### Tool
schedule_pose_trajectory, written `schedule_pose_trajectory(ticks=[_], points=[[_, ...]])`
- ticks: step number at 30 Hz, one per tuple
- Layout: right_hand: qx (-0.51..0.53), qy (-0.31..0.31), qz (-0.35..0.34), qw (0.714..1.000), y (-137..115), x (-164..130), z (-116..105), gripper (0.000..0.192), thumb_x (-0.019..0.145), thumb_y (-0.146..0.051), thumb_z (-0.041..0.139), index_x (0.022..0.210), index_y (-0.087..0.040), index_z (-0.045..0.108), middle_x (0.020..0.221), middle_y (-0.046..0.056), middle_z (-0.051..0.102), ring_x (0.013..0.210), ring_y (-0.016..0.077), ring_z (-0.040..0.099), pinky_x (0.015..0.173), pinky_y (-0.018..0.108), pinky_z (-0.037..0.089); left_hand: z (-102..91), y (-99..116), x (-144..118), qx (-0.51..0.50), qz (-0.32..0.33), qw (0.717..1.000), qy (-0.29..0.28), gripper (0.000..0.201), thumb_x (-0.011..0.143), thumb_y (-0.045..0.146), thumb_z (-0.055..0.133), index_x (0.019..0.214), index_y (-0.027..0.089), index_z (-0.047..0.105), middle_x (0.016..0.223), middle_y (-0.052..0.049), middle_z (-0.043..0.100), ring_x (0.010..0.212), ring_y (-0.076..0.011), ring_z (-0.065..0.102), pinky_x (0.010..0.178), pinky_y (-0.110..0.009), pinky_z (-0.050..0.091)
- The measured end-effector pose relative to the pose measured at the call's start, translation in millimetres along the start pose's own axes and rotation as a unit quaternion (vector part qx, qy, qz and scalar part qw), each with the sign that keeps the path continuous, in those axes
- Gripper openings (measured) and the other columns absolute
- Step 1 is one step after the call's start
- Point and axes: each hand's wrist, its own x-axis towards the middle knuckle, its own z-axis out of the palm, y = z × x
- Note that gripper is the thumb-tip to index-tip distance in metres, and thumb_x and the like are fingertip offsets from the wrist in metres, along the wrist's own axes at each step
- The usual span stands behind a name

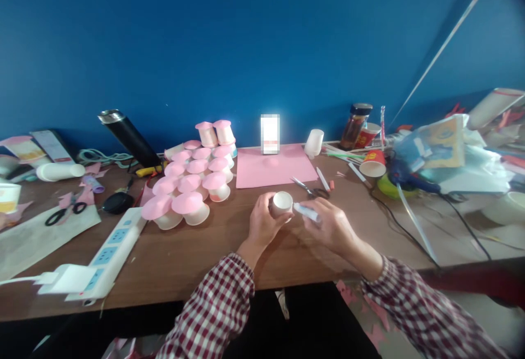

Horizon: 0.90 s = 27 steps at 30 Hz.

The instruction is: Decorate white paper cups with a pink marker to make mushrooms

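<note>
My left hand (262, 222) holds a small white paper cup (283, 202) on its side, its base turned toward me. In my right hand (330, 227) is a small glue tube (306, 212) whose tip points at the cup's edge. Both hands hover just above the brown wooden table (197, 255), near its front edge. Behind them on the table lie a pink paper sheet (274, 166) and scissors (309, 189). To the left stands a cluster of several white cups with pink tops (192, 186).
A white power strip (110, 249) lies at the front left, with black scissors (65, 212) and a black flask (129, 137) beyond. Right side: red paper cups (372, 163), a jar (355, 126), cables (410, 227) and piled paper and bags (447, 151). A blue wall backs the table.
</note>
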Motion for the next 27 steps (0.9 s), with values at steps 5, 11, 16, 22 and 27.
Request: schedule_pose_trajectory(ticks=[5,11,16,22,27], points=[[0.037,0.045,0.052,0.997,2,1,2,0.021,0.082,-0.022,0.057,0.103,-0.02,0.059,0.093,0.004,0.067,0.079,0.0186,0.064,0.072,0.029,0.051,0.3,0,1,-0.012,-0.011,1.0,-0.009,0.055,0.064,0.039,0.078,0.108,0.021,0.051,0.105,-0.006,0.06,0.098,-0.0228,0.058,0.083,-0.038,0.047],[0.033,0.047,0.062,0.996,5,0,13,0.02,0.081,-0.021,0.057,0.101,-0.02,0.06,0.094,0.005,0.069,0.08,0.0198,0.065,0.072,0.029,0.051,0.5,1,0,-0.013,-0.022,1.0,-0.005,0.057,0.062,0.042,0.078,0.109,0.022,0.052,0.106,-0.006,0.06,0.099,-0.0243,0.058,0.084,-0.039,0.047],[0.032,0.045,0.069,0.996,5,3,15,0.019,0.081,-0.022,0.057,0.099,-0.021,0.061,0.092,0.005,0.069,0.08,0.0201,0.066,0.07,0.029,0.051,0.0,2,0,-0.02,-0.017,1.0,-0.005,0.055,0.064,0.043,0.077,0.108,0.023,0.052,0.105,-0.006,0.06,0.098,-0.0236,0.058,0.083,-0.038,0.047],[0.054,0.047,0.067,0.995,-1,5,14,0.022,0.08,-0.02,0.058,0.102,-0.021,0.061,0.093,0.004,0.068,0.08,0.019,0.065,0.071,0.028,0.052,0.0,0,0,-0.02,-0.017,1.0,-0.01,0.056,0.064,0.045,0.077,0.109,0.022,0.052,0.105,-0.006,0.061,0.098,-0.0234,0.059,0.084,-0.038,0.048],[0.03,0.024,0.034,0.999,-5,3,8,0.027,0.081,-0.018,0.056,0.107,-0.022,0.061,0.092,0.004,0.065,0.079,0.0182,0.064,0.071,0.028,0.051,1.3,-1,-1,-0.019,-0.023,1.0,-0.009,0.054,0.065,0.043,0.076,0.109,0.023,0.052,0.105,-0.006,0.061,0.097,-0.0225,0.059,0.084,-0.038,0.048]])
